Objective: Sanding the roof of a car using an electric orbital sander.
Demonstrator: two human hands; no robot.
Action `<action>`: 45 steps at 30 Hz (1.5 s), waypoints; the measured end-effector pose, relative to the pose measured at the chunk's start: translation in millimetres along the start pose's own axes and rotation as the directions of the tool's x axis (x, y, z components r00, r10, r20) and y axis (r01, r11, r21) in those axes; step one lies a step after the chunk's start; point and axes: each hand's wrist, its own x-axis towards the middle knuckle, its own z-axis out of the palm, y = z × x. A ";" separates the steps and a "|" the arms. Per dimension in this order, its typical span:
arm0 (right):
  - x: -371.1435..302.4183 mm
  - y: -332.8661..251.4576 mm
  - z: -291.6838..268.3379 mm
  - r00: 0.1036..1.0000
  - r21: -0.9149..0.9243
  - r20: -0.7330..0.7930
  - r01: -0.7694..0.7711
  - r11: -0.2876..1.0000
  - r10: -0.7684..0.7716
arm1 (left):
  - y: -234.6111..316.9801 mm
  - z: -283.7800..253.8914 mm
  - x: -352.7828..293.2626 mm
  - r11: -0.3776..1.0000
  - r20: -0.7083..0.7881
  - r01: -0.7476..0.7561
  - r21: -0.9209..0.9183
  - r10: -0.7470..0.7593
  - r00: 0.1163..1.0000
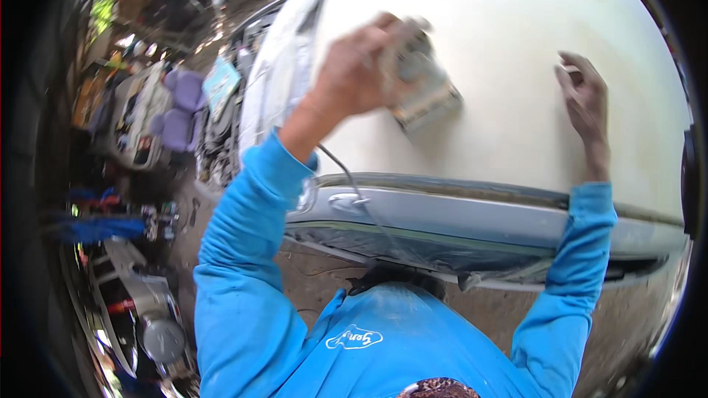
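Observation:
My left hand is wrapped round the body of a sheet sander, blurred by motion. The sander's square base rests on the dusty cream-white car roof, left of the middle. A dark cord shows beside my left wrist and passes over the roof's near edge. Farther right, my right hand is over the same roof, apart from the sander. Its fingers are bent, with a gap between thumb and forefinger, and I see nothing held there.
Between me and the roof runs the car's grey side, with a door handle and dark plastic sheeting below. The engine bay lies exposed at the left. Beyond it are purple seats and loose car parts on the dirt floor.

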 end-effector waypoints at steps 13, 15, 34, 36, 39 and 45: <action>1.0 -7.4 -0.2 0.999 -0.058 -0.003 -0.046 0.997 0.045 | -44.2 15.9 74.1 0.955 0.127 0.228 0.190 -0.254 0.959; 0.4 -3.4 1.1 1.000 -0.083 -0.006 -0.031 0.996 0.031 | -24.4 9.6 48.4 0.990 0.105 0.116 0.076 -0.124 0.987; -1.2 -9.4 -10.3 0.998 -0.041 -0.053 -0.046 0.998 0.043 | 111.0 32.3 56.7 1.000 0.114 -0.001 0.004 0.000 0.993; -1.8 -6.6 -12.9 0.997 -0.046 -0.067 -0.043 0.998 0.040 | 102.9 31.9 58.0 0.999 0.109 0.022 0.050 -0.027 0.994; -0.3 -5.4 -13.1 0.993 -0.045 -0.120 -0.004 0.999 -0.001 | 98.4 18.9 46.1 0.987 0.132 0.113 0.114 -0.128 0.983; 2.5 -6.5 -15.9 0.992 0.017 -0.125 0.003 1.000 -0.001 | 143.1 -3.5 5.1 0.993 0.198 0.114 -0.033 -0.106 0.975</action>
